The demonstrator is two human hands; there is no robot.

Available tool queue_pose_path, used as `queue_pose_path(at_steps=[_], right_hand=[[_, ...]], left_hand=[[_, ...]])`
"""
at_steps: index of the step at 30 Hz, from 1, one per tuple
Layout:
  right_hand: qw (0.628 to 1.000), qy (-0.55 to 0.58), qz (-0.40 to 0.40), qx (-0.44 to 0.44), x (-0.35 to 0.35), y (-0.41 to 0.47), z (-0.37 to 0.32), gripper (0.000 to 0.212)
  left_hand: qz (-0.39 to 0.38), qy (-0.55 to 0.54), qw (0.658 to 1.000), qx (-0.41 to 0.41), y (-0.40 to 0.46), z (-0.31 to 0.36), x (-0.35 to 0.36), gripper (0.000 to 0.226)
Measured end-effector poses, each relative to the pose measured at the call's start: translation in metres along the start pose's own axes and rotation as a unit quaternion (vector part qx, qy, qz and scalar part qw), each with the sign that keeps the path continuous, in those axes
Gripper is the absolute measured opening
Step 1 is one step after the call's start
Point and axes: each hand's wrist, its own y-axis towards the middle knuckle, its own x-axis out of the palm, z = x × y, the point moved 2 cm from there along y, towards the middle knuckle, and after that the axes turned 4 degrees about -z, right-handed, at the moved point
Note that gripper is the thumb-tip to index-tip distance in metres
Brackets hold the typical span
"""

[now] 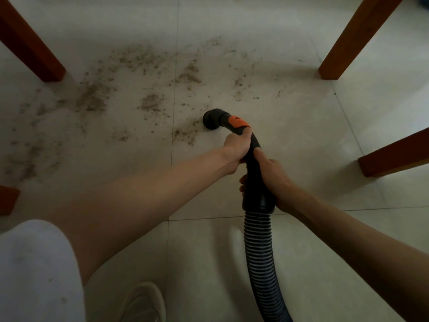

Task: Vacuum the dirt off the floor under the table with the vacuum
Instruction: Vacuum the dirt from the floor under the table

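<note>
At the near left a knee in pale cloth (34, 270) fills the corner, with a light shoe (144, 303) on the floor just to its right. A brown wooden table leg (30, 45) stands at the far left, and the corner of another wooden piece (7, 198) shows at the left edge nearer in. Dirt (92, 98) lies scattered over the pale tiled floor (301, 117) from the far left to the middle, in loose patches and specks, with one small patch (185, 133) just left of the vacuum's nozzle.

The left hand (236, 147) reaches in from the near left with its fingers curled tight around the black handle of the vacuum (255, 177), just below the orange collar (238, 122). The black nozzle (212, 118) is turned down toward the floor beyond that hand; whether it touches the tile cannot be told. The right hand (276, 175) grips the same handle nearer in, its thumb laid along the top and its fingers wrapped under. From the handle a ribbed black hose (260, 252) runs to the near edge.

At the far right stands another table leg (355, 40), and one more (394, 156) at the right edge.
</note>
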Motion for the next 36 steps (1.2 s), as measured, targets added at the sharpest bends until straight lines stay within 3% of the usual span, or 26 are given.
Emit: queue_pose_path(at_steps=[16, 36], right_hand=[[0.996, 0.078, 0.032, -0.012, 0.007, 0.046, -0.033, 0.043], [0.990, 0.133, -0.029, 0.043, -0.006, 0.020, -0.023, 0.047]], left_hand=[[0.020, 0.024, 0.999, 0.029, 0.039, 0.037, -0.007, 0.053], [-0.011, 0.004, 1.000, 0.013, 0.024, 0.023, -0.003, 0.048]])
